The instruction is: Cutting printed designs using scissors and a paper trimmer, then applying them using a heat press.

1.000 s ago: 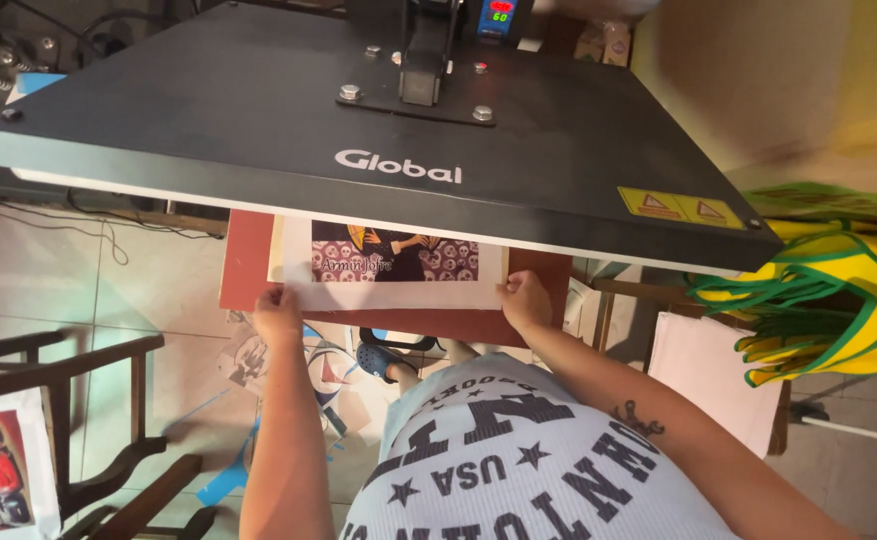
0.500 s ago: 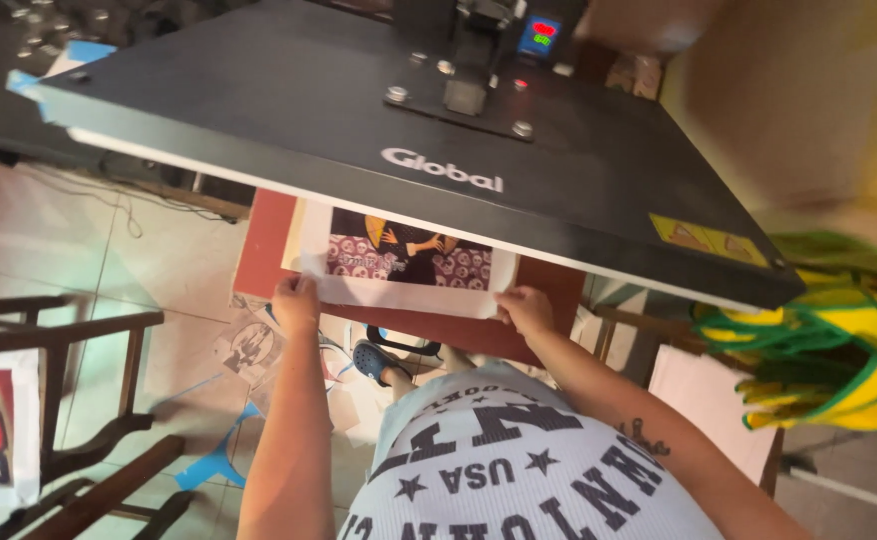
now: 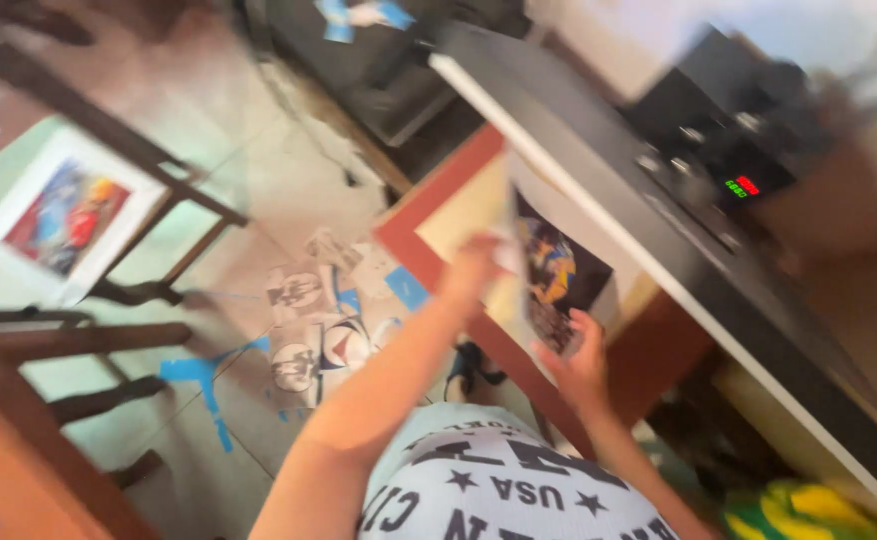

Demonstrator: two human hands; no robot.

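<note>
Both hands, left [image 3: 474,262] and right [image 3: 581,352], seemingly pinch the white-bordered printed sheet [image 3: 559,280] by its edges, keeping fingers off the red press bed [image 3: 429,250].

Dark printed sheet [image 3: 559,285] with yellow, blue and purple splashes, white border. Black press top [image 3: 679,250] with a white edge, tiny red and green lit display [image 3: 742,186]. Rusty red lower plate [image 3: 439,265] with a cream pad. Grey shirt [image 3: 499,490], black letters and stars. Pale green-white floor [image 3: 249,180] littered with blue scraps. Yellow-green cloth [image 3: 819,510] in the corner.
</note>
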